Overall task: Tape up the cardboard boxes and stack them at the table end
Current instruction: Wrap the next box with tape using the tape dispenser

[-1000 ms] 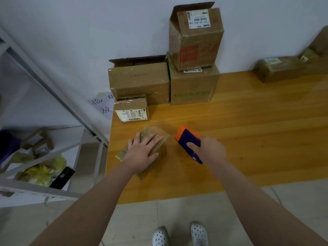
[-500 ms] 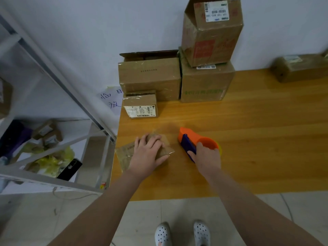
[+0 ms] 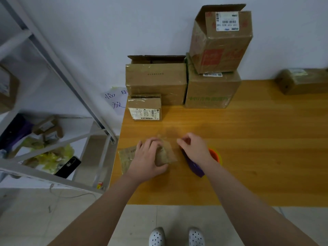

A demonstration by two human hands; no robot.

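Cardboard first: a small box [image 3: 162, 156] lies on the wooden table [image 3: 257, 139], close to its left edge and on the side nearest the person. The left hand [image 3: 146, 158] covers it from above, fingers bent over the top and thumb tucked along the near side, gripping it. A film of clear tape [image 3: 167, 139] shows faintly over the box's far end. Just to the right, the right hand [image 3: 193, 148] hovers over a purple and orange tape dispenser [image 3: 196, 168]; its fingers are curled with the tips drawn together, but I cannot tell whether they pinch the tape.

Further back, against the wall at the table end, stand a labelled little box [image 3: 144, 108], a medium box [image 3: 156, 82], a large box [image 3: 211, 91] and an open-flapped box [image 3: 221, 41] tilted on top. Another box [image 3: 301, 81] sits well apart to the right. A metal shelf [image 3: 58, 71] stands left of the table.
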